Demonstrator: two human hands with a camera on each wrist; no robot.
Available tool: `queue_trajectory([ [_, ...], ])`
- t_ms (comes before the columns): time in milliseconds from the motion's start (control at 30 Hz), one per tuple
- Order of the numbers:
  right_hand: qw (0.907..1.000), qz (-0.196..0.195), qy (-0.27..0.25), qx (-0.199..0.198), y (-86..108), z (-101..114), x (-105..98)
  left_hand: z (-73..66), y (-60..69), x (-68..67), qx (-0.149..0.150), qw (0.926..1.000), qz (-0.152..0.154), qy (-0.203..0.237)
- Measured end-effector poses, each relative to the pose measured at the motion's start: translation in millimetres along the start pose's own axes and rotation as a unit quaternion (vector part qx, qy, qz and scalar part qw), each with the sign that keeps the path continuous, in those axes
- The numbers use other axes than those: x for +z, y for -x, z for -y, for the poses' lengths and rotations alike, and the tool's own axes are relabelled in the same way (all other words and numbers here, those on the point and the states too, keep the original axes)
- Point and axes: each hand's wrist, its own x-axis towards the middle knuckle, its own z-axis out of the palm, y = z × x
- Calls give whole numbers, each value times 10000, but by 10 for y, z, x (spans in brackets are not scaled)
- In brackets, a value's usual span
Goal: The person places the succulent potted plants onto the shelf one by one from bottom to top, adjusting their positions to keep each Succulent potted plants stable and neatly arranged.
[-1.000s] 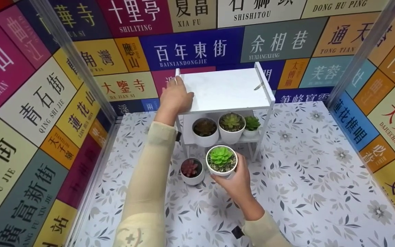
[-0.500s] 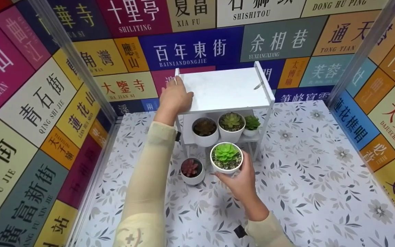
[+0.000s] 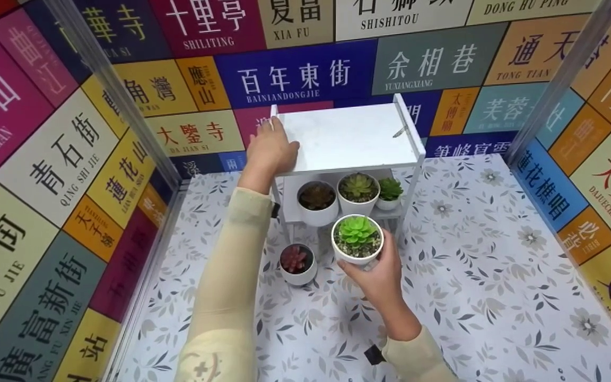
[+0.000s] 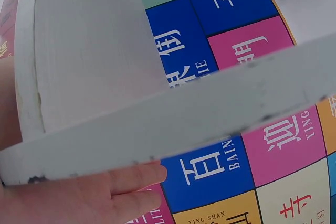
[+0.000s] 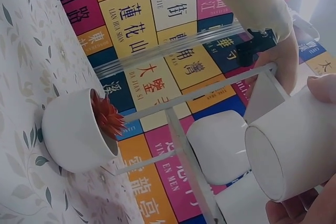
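My right hand (image 3: 381, 278) holds a white pot with a bright green succulent (image 3: 357, 230), up in front of the white two-tier shelf (image 3: 349, 135). In the right wrist view this white pot (image 5: 299, 142) lies between thumb and fingers, its plant out of sight. My left hand (image 3: 272, 151) grips the left side of the shelf's top tier. In the left wrist view the fingers (image 4: 134, 178) lie along the outside of the white side rail (image 4: 173, 116). A white pot with a red succulent (image 3: 295, 259) stands on the patterned surface, left of the held pot.
On the lower tier sit a pot with a dark brownish succulent (image 3: 317, 197), one with a pale green succulent (image 3: 358, 187), and a smaller pot with a leafy green plant (image 3: 389, 189). Walls of coloured sign panels (image 3: 295, 74) enclose the floral-patterned surface (image 3: 496, 297).
My right hand has moved up and to the right with the green succulent pot. The left hand stays on the shelf, and the other pots have not moved.
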Motion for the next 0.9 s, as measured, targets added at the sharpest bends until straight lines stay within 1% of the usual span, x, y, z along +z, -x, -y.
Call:
queue_trajectory([
  [367, 9998, -134, -83, -87, -31, 28, -34, -1, -11, -22, 1, 10000, 25, -9],
  [533, 9997, -195, -84, -127, -64, 45, -33, -7, 1, -33, -20, 10000, 34, 70],
  [700, 9996, -194, -149, -129, -88, 86, -53, -15, 12, -36, -17, 10000, 28, 91],
  [900, 9996, -210, -102, -173, -98, 108, -93, -15, 20, -22, -51, 9999, 28, 107],
])
